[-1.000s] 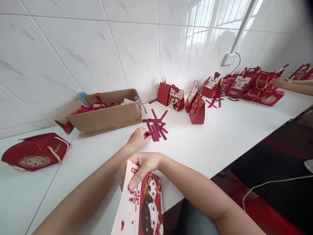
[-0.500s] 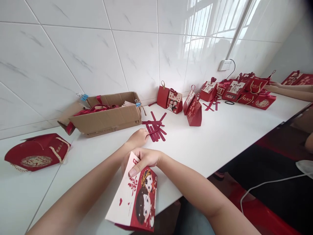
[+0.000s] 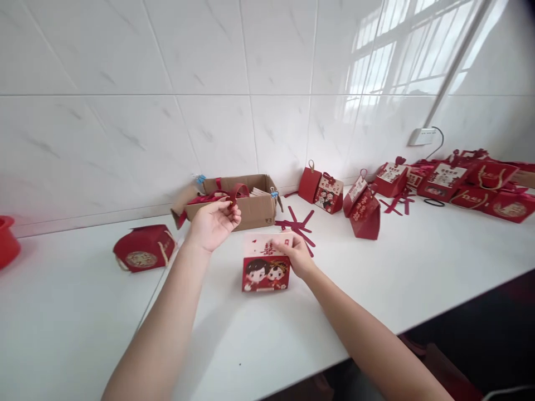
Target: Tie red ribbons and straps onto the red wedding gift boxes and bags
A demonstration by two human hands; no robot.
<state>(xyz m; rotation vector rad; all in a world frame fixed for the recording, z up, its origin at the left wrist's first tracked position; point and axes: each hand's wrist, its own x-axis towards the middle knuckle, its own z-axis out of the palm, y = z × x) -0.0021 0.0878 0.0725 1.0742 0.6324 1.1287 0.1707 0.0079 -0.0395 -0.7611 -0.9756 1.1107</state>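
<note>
My left hand (image 3: 215, 224) is raised in front of the cardboard box, its fingers pinching a looped dark red strip (image 3: 239, 191). To its right, my right hand (image 3: 297, 252) grips the upper right part of a small gift box (image 3: 266, 273). That gift box has a pale top flap with red characters and a red front with two cartoon faces, upside of its faces toward the wall. Several dark red strips (image 3: 303, 225) lie on the white table behind my right hand, partly hidden by it.
The cardboard box (image 3: 254, 211) with red items stands by the wall. A red bag (image 3: 144, 249) with rope handles lies left. Red gift boxes (image 3: 365, 217) and a larger pile (image 3: 480, 184) line the right. A red basin (image 3: 7, 240) shows far left.
My left hand has come up from the strips, now with a looped strip. My right hand has swung the gift box forward over the table, its front facing me. The view has shifted left.
</note>
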